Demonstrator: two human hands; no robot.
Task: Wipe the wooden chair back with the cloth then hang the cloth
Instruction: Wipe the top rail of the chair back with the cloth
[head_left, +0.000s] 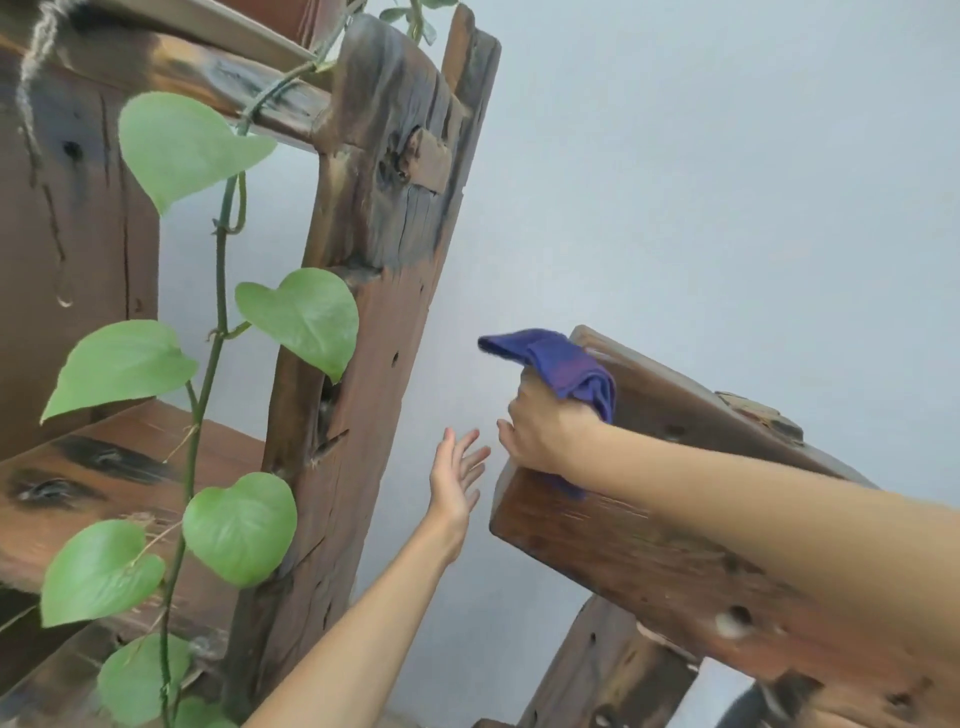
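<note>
A thick, dark wooden chair back (639, 561) runs from the middle to the lower right. My right hand (545, 431) grips a blue-purple cloth (566, 369) and presses it on the top left end of that chair back. One corner of the cloth sticks out to the left in the air, and a bit shows below my wrist. My left hand (457, 478) hovers just left of the chair back's end with fingers spread, holding nothing and touching nothing.
A rough wooden shelf post (374, 291) stands to the left, with shelf boards (104, 493) behind it. A vine with large green heart-shaped leaves (306, 317) hangs down in front of the shelf. A plain pale wall (727, 182) fills the background.
</note>
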